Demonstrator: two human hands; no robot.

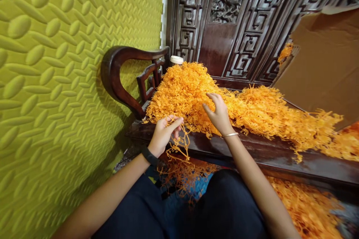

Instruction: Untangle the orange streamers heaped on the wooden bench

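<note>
The heap of orange branching strands (179, 93) lies along the dark wooden counter (260, 149). Just in front of the heap's left part, the left hand (166, 131) has thumb and fingers pinched on a tangle of orange strands (185, 143) that dangles below it. The right hand (218, 115) is at the heap's front middle, thumb and fingers spread apart; whether it touches the heap is unclear. A curved wooden armrest (110, 69) stands left of the heap, a white-lidded container (176, 60) just behind it, and brown cardboard (322, 59) behind its right part.
</note>
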